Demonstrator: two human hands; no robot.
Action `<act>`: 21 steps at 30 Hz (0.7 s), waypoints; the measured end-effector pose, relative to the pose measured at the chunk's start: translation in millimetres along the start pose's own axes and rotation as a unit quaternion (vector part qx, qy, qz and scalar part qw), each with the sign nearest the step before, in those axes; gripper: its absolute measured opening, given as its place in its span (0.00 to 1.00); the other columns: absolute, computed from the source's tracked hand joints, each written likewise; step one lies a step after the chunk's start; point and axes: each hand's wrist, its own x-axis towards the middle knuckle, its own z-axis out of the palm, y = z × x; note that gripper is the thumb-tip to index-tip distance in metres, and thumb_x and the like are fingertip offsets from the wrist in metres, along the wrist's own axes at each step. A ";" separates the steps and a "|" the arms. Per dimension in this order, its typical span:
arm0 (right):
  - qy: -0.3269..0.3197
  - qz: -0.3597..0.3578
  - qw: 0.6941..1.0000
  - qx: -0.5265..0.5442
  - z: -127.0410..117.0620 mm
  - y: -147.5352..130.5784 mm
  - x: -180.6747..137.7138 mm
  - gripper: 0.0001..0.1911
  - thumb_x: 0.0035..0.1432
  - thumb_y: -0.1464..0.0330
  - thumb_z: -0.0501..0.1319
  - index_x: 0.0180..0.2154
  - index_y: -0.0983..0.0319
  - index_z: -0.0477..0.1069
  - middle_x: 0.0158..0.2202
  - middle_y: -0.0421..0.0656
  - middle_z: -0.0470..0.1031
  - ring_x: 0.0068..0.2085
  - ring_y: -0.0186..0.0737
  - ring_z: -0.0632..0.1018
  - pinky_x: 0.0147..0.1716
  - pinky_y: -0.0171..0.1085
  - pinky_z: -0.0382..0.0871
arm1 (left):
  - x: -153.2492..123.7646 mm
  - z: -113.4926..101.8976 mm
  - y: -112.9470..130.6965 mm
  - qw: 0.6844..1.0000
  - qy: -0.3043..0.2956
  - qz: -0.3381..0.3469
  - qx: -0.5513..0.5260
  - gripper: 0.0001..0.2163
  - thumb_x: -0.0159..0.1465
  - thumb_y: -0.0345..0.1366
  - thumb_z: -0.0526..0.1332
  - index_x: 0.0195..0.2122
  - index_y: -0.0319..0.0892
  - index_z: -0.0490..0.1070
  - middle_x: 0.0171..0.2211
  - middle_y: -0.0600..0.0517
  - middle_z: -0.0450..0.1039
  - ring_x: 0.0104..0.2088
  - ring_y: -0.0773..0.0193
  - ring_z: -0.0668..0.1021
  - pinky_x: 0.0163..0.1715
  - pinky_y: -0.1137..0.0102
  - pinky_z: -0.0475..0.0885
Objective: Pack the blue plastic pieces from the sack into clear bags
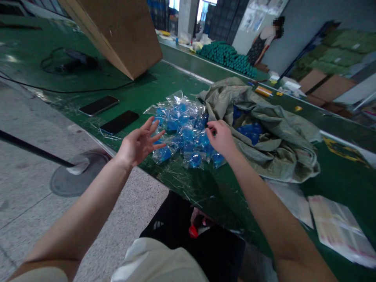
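A pile of small clear plastic bags [188, 135], each with a round light-blue piece inside, lies on the green table [188, 188]. At the left edge of the pile is my left hand [142, 141], its fingers spread and nothing in them. My right hand [221, 137] is over the pile's right side with fingers curled and tips close together; whether something small is between them is hidden. Just beyond it lies a rumpled grey-green woven sack [282, 133], its mouth showing darker blue pieces [251, 132].
Two phones [120, 122] lie left of the pile, near a black cable and a large cardboard box [123, 39]. Flat clear bags [337, 227] are stacked at right. A person [263, 41] stands by stacked green rolls [226, 56] farther off. A pole with a round base [79, 176] stands on the left floor.
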 end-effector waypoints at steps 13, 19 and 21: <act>-0.058 0.008 0.984 0.169 90.9 -85.8 -4.7 0.07 0.63 0.71 0.58 0.33 0.60 0.74 0.34 0.43 0.77 0.39 0.40 0.77 0.44 0.43 0.72 | 1.5 8.5 7.8 0.999 -0.030 -0.023 0.029 0.40 0.62 0.66 0.30 0.71 0.53 0.46 0.69 0.47 0.52 0.62 0.42 0.66 0.53 0.48 0.68; -0.071 0.062 0.965 0.244 98.3 -88.7 11.1 0.06 0.63 0.70 0.60 0.40 0.61 0.75 0.41 0.44 0.79 0.37 0.37 0.77 0.41 0.38 0.72 | -9.5 -7.8 11.2 0.994 -0.031 -0.048 0.097 0.40 0.60 0.68 0.34 0.67 0.55 0.56 0.64 0.45 0.64 0.56 0.41 0.72 0.49 0.47 0.70; -0.151 0.059 0.952 0.260 106.6 -95.2 12.3 0.07 0.63 0.69 0.60 0.39 0.62 0.77 0.38 0.43 0.79 0.36 0.36 0.78 0.40 0.37 0.71 | -20.9 -18.5 20.4 0.985 -0.072 -0.072 0.140 0.41 0.59 0.69 0.35 0.66 0.55 0.60 0.61 0.43 0.67 0.50 0.43 0.76 0.43 0.52 0.73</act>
